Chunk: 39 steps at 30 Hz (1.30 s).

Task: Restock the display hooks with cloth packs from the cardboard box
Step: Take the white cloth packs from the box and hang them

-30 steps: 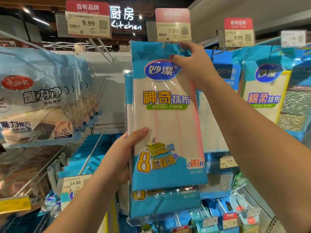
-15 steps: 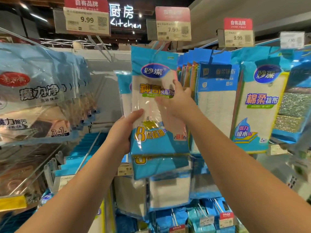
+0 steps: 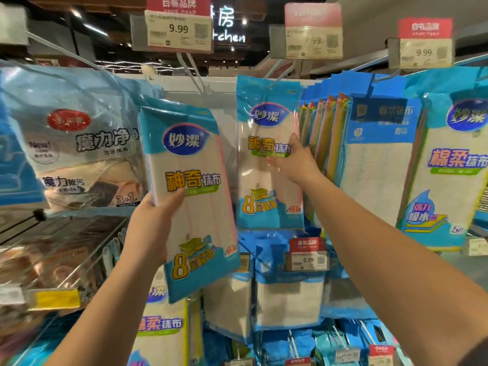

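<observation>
A held pack (image 3: 195, 196) stood in front of the rack, left of a pack (image 3: 266, 165) hanging on a hook (image 3: 284, 71). Price tags (image 3: 313, 31) hung above; more packs (image 3: 287, 281) hung below.

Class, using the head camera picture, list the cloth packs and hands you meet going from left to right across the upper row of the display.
Magic-clean cloth packs → left hand → held cloth pack → hanging cloth pack → right hand → multicoloured cloth packs → dark-label cloth pack → cotton-soft cloth pack.
</observation>
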{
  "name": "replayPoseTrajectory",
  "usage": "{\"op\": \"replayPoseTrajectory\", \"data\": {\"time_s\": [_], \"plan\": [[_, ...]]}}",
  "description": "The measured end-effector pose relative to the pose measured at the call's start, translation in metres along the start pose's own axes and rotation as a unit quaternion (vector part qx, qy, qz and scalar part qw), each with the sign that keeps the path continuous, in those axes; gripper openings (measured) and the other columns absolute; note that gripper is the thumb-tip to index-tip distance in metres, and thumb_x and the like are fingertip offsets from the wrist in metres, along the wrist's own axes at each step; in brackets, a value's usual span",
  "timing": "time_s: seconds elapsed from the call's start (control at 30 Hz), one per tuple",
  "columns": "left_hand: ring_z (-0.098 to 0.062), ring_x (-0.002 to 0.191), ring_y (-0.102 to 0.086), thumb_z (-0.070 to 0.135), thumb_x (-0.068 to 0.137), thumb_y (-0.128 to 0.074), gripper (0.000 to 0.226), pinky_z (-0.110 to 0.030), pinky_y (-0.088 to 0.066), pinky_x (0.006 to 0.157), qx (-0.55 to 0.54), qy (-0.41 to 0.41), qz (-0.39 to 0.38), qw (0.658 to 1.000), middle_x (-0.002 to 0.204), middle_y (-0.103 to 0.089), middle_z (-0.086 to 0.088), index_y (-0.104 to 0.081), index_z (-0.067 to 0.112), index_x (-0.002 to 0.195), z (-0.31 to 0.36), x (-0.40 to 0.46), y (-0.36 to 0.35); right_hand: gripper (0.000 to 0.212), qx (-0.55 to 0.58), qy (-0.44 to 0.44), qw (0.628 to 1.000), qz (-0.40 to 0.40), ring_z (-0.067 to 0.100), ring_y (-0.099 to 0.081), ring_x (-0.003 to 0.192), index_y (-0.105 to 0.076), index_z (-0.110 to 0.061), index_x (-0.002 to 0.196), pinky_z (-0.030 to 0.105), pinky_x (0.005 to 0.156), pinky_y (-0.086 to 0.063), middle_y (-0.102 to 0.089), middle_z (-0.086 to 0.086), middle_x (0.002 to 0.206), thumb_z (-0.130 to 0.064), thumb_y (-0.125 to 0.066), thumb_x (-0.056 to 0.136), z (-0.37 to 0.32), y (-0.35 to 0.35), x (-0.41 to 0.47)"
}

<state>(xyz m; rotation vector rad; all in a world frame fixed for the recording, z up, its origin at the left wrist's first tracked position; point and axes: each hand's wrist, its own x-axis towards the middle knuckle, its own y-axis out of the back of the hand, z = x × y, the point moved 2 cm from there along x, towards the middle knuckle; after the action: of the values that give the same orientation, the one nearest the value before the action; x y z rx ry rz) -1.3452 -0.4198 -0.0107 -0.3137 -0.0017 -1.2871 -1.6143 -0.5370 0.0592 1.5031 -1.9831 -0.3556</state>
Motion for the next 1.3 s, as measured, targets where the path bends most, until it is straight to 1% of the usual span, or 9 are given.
{"op": "replayPoseTrajectory", "data": {"time_s": [0.1, 0.3, 0.53, 0.6, 0.67, 0.87, 0.97, 1.1, 1.3], "plan": [[-0.03, 0.093, -0.075, 0.024, 0.093, -0.068, 0.013, -0.057, -0.057, 0.087, -0.008, 0.007, -0.003, 1.0, 0.101, -0.078, -0.006, -0.072, 0.024, 0.106, 0.001, -0.002, 0.006, 0.092, 0.012, -0.001, 1.0, -0.014, 0.029, -0.046, 0.131, -0.015, -0.032, 0.157, 0.027, 0.101, -0.037, -0.036, 0.013, 0.147, -0.039, -0.073, 0.086, 0.005, -0.006, 0.004], [-0.033, 0.095, -0.074, 0.021, 0.095, -0.065, 0.018, -0.058, -0.057, 0.086, -0.027, 0.025, -0.049, 0.998, 0.103, -0.077, -0.01, -0.068, 0.018, 0.113, 0.0, -0.006, -0.003, 0.089, 0.003, 0.004, 1.0, -0.013, 0.027, -0.009, 0.151, -0.006, -0.026, 0.159, 0.041, 0.119, -0.017, -0.021, 0.011, 0.162, -0.033, -0.066, 0.093, 0.009, -0.013, 0.008], [-0.034, 0.097, -0.073, 0.024, 0.09, -0.066, 0.026, -0.053, -0.058, 0.084, -0.034, 0.031, -0.126, 0.991, 0.105, -0.076, -0.012, -0.066, 0.015, 0.114, -0.003, -0.004, -0.023, 0.068, -0.038, 0.002, 0.999, 0.013, 0.031, -0.032, 0.144, -0.022, -0.02, 0.156, 0.04, 0.115, -0.029, -0.027, 0.015, 0.158, -0.047, -0.05, 0.1, 0.001, 0.001, 0.001], [-0.035, 0.097, -0.073, 0.029, 0.083, -0.069, 0.032, -0.055, -0.057, 0.086, -0.026, 0.03, -0.146, 0.988, 0.106, -0.076, -0.013, -0.067, 0.016, 0.112, -0.006, -0.003, -0.028, 0.049, 0.051, 0.067, 0.995, 0.048, 0.025, -0.047, 0.13, -0.045, -0.023, 0.139, 0.038, 0.108, -0.037, -0.046, 0.01, 0.145, -0.053, -0.044, 0.1, -0.015, 0.014, -0.009], [-0.035, 0.099, -0.073, 0.031, 0.083, -0.073, 0.033, -0.057, -0.056, 0.088, -0.021, 0.03, -0.168, 0.985, 0.109, -0.075, -0.013, -0.068, 0.017, 0.112, -0.009, -0.001, -0.033, 0.031, 0.184, 0.114, 0.975, 0.058, 0.017, -0.06, 0.112, -0.052, -0.03, 0.111, 0.041, 0.101, -0.046, -0.063, -0.001, 0.121, -0.057, -0.042, 0.099, -0.034, 0.029, -0.021], [-0.034, 0.101, -0.072, 0.025, 0.086, -0.069, 0.036, -0.045, -0.061, 0.078, -0.048, 0.038, -0.228, 0.972, 0.113, -0.074, -0.013, -0.064, 0.012, 0.12, -0.012, -0.001, -0.055, 0.012, 0.293, 0.165, 0.941, 0.028, 0.021, -0.069, 0.098, -0.052, -0.028, 0.095, 0.036, 0.082, -0.056, -0.065, 0.001, 0.106, -0.027, -0.064, 0.093, -0.059, 0.06, -0.029], [-0.033, 0.102, -0.073, 0.027, 0.083, -0.072, 0.039, -0.044, -0.06, 0.078, -0.059, 0.036, -0.245, 0.967, 0.113, -0.074, -0.013, -0.065, 0.013, 0.119, -0.012, -0.002, -0.066, 0.017, 0.334, 0.163, 0.928, 0.019, 0.013, -0.066, 0.089, -0.059, -0.024, 0.094, 0.026, 0.071, -0.053, -0.065, 0.001, 0.099, -0.008, -0.057, 0.098, -0.056, 0.069, -0.034], [-0.033, 0.106, -0.071, 0.027, 0.081, -0.071, 0.043, -0.05, -0.058, 0.085, -0.077, 0.048, -0.263, 0.96, 0.118, -0.073, -0.014, -0.065, 0.014, 0.121, -0.012, -0.003, -0.08, 0.02, 0.352, 0.173, 0.92, 0.007, 0.021, -0.068, 0.101, -0.065, -0.025, 0.107, 0.041, 0.092, -0.056, -0.069, 0.004, 0.11, -0.011, -0.061, 0.094, -0.051, 0.076, -0.037], [-0.028, 0.105, -0.072, 0.036, 0.08, -0.07, 0.049, -0.048, -0.058, 0.088, -0.019, 0.018, -0.291, 0.956, 0.115, -0.074, -0.005, -0.061, 0.019, 0.125, -0.004, -0.009, -0.097, 0.039, 0.339, 0.208, 0.916, 0.053, 0.022, -0.066, 0.113, -0.057, -0.03, 0.12, 0.047, 0.093, -0.056, -0.063, 0.006, 0.127, -0.018, -0.069, 0.085, -0.06, 0.088, -0.047]]}}
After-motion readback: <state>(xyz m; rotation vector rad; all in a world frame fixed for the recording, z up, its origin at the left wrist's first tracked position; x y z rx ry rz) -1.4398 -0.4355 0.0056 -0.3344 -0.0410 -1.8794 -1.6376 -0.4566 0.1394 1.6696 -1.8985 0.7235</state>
